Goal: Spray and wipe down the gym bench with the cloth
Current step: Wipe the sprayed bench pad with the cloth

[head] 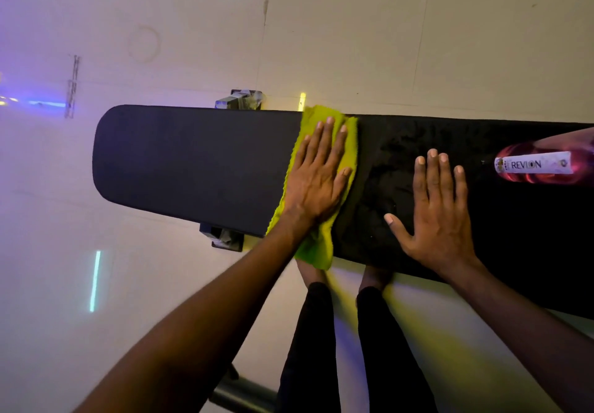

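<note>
The left hand (316,171) lies flat on the yellow-green microfibre cloth (321,187), fingers straight and a little apart, to press it wide across the black gym bench pad (193,168). At three o'clock from it, the right hand (434,216) rests open on the pad, fingers spread, probably for support. The red Revlon spray bottle (540,165) lies on the pad further at three o'clock, out of the wiping path.

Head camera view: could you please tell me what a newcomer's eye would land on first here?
Most likely the bright yellow-green cloth, pressed flat under the left hand across the middle of the black bench pad. Next, the right hand resting open on the pad beside it, and the pink spray bottle lying on the pad at the far right edge.
</note>
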Motion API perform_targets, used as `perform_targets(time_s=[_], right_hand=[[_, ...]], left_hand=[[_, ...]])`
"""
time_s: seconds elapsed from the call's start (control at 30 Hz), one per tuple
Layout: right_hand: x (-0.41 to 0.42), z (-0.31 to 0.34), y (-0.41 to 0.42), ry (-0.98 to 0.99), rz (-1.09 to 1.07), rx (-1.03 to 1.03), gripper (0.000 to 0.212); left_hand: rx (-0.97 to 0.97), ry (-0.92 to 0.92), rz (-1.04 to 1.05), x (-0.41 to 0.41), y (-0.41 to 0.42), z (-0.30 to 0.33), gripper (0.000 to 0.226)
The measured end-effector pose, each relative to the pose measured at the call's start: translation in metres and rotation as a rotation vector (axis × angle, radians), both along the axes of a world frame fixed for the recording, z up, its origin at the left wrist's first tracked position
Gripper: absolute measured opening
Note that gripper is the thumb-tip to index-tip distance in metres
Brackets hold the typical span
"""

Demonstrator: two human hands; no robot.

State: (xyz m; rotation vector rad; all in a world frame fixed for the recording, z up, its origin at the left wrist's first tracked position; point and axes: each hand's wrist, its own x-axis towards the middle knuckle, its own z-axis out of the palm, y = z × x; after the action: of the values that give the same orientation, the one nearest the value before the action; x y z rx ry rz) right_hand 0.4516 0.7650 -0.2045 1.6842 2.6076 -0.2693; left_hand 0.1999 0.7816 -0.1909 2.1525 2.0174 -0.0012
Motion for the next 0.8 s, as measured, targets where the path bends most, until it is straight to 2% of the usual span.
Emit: perform_targets(time_s=[0.07, 0.13, 0.23, 0.33, 0.43, 0.5, 0.57, 0.63, 0.73, 0.8], right_hand=[[0.001, 0.002, -0.004, -0.004, 0.013, -0.012, 0.105], [0.002, 0.001, -0.012, -0.004, 0.027, -0.012, 0.106], [0.004, -0.002, -0.017, 0.012, 0.042, 0.002, 0.106], [0.007, -0.006, -0.016, 0.015, 0.060, 0.012, 0.106], [0.010, -0.005, -0.019, 0.025, 0.054, -0.001, 0.106], [0.014, -0.003, -0.020, 0.035, 0.070, -0.005, 0.105], [0.024, -0.001, -0.019, 0.036, 0.091, -0.002, 0.103], [0.032, 0.000, -0.019, 0.036, 0.098, 0.004, 0.103], [0.036, -0.001, -0.018, 0.034, 0.083, 0.008, 0.104], [0.036, -0.001, -0.019, 0.024, 0.053, 0.000, 0.106]], left_hand=[[-0.036, 0.013, 0.130, 0.009, -0.043, -0.001, 0.069], [-0.090, 0.025, 0.170, 0.037, -0.079, -0.003, 0.071], [-0.052, -0.029, 0.020, 0.060, -0.068, -0.003, 0.069], [-0.009, -0.034, -0.161, 0.029, -0.035, -0.007, 0.068], [0.002, -0.020, 0.047, 0.013, -0.053, -0.007, 0.068], [-0.024, -0.009, 0.217, 0.031, -0.085, -0.006, 0.069], [-0.063, -0.010, 0.261, 0.064, -0.101, -0.005, 0.072], [-0.074, -0.035, 0.164, 0.083, -0.092, -0.004, 0.073], [-0.045, -0.048, -0.145, 0.064, -0.052, -0.004, 0.070], [-0.014, -0.030, -0.190, 0.036, -0.032, -0.004, 0.068]])
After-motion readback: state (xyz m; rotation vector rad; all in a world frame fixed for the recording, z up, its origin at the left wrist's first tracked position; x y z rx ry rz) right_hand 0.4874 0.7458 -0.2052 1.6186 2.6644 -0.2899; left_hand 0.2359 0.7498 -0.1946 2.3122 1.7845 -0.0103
